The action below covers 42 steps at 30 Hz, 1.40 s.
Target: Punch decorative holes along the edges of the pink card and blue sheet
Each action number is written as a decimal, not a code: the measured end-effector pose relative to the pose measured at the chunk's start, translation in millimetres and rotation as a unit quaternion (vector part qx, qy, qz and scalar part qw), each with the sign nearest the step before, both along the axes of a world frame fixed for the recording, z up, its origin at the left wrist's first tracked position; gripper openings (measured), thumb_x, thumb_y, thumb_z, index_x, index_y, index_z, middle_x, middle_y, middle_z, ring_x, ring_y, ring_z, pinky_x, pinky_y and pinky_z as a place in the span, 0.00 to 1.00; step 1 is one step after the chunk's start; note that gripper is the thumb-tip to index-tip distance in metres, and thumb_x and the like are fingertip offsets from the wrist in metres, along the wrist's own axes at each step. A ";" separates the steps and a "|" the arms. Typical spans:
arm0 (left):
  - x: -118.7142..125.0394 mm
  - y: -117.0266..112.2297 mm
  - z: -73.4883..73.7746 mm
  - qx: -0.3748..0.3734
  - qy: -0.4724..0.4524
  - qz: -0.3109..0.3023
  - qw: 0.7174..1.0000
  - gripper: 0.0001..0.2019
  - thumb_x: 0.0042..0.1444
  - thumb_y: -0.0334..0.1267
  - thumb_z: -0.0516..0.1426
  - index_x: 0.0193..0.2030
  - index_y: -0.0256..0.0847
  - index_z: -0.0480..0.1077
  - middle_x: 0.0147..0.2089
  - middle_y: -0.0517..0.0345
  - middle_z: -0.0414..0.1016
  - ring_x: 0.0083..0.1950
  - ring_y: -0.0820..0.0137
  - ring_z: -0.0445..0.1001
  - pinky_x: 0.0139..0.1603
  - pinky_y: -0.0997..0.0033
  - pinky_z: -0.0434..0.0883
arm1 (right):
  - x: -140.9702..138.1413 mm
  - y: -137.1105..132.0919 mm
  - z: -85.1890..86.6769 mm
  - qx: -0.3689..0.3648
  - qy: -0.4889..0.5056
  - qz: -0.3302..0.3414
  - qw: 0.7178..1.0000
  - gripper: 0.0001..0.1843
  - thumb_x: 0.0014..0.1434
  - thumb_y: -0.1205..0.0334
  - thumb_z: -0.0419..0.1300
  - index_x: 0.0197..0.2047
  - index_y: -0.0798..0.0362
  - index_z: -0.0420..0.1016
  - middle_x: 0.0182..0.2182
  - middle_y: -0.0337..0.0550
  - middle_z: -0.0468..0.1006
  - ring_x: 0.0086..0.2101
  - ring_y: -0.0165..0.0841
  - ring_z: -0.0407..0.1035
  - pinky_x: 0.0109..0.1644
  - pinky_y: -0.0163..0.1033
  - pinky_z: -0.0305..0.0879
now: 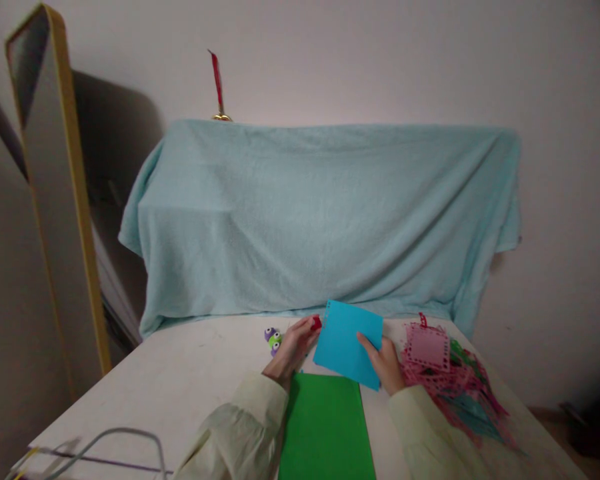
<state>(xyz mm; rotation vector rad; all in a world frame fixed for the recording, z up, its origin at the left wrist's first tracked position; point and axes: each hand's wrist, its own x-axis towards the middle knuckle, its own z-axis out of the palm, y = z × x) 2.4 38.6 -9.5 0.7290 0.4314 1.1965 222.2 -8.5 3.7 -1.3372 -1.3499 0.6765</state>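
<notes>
My right hand point(386, 364) holds a blue sheet of paper point(349, 340) upright at a tilt, thumb on its near face. Small punched holes run along the sheet's upper left edge. Just left of that edge, my left hand point(297, 343) is closed on a small red hole punch point(317, 323), mostly hidden by the fingers. Below both hands a green sheet point(327, 427) lies flat on the white table. Beside my left hand sits a small purple and green toy with googly eyes point(274, 340).
A pink card point(429, 348) with holes round its border rests on shredded pink paper point(450, 380) at right. A light blue blanket point(320, 213) hangs behind the table point(195, 373). A grey curved bar point(123, 430) stands front left, and a gold-framed mirror point(73, 167) leans at far left.
</notes>
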 end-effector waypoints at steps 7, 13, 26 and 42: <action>0.4 -0.5 -3.2 -0.002 0.012 0.002 1.000 0.19 0.52 0.37 0.60 0.51 0.34 0.69 0.50 0.45 0.73 0.52 0.62 0.71 0.60 0.63 0.61 | -1.6 -1.6 3.0 -0.017 0.004 -0.014 1.000 0.18 0.49 0.45 0.59 0.32 0.51 0.76 0.30 0.44 0.80 0.33 0.41 0.72 0.38 0.39 0.66; 0.6 -1.9 -1.3 0.009 0.027 0.000 1.000 0.20 0.52 0.38 0.60 0.52 0.34 0.68 0.50 0.44 0.73 0.52 0.61 0.71 0.59 0.63 0.61 | -1.3 -1.1 1.9 -0.009 0.010 -0.013 1.000 0.16 0.49 0.46 0.59 0.31 0.50 0.76 0.30 0.45 0.81 0.33 0.41 0.73 0.37 0.40 0.66; 0.5 -4.6 2.7 0.001 0.075 0.017 0.997 0.22 0.50 0.40 0.62 0.52 0.35 0.69 0.51 0.44 0.73 0.51 0.61 0.72 0.55 0.65 0.63 | -0.8 -1.1 3.6 -0.006 0.017 -0.019 1.000 0.19 0.49 0.45 0.59 0.32 0.53 0.76 0.30 0.46 0.81 0.33 0.41 0.72 0.37 0.40 0.66; 2.0 -6.3 0.8 0.017 0.084 0.028 0.996 0.19 0.45 0.39 0.65 0.43 0.33 0.72 0.41 0.47 0.75 0.42 0.65 0.74 0.46 0.67 0.68 | 0.5 -1.9 3.5 0.005 0.005 -0.019 1.000 0.18 0.51 0.46 0.58 0.31 0.53 0.75 0.30 0.47 0.80 0.33 0.41 0.72 0.37 0.40 0.66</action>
